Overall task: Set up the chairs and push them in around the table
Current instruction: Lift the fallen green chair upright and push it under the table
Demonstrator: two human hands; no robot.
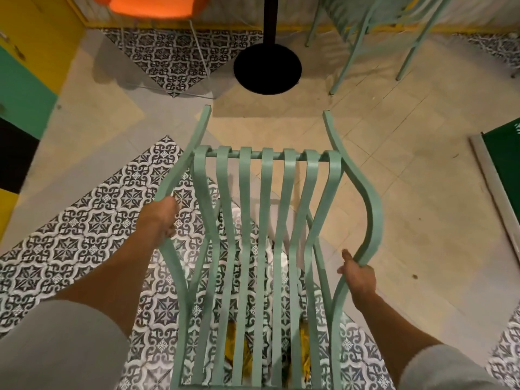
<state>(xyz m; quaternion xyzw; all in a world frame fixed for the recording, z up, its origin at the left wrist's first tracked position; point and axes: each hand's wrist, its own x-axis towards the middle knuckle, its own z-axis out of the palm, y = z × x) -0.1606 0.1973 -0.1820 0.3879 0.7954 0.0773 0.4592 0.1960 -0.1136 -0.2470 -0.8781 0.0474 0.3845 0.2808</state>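
A mint-green metal slatted chair fills the middle of the view, tilted, with its two legs pointing away from me above the floor. My left hand grips its left curved side rail. My right hand grips the right curved rail lower down. The table's black pedestal base and its post stand on the floor straight ahead of the chair; the tabletop is out of view.
Another mint-green chair stands at the top right beside the pedestal. An orange seat is at the top left. A yellow, green and black wall panel runs along the left. A dark green board lies at the right edge.
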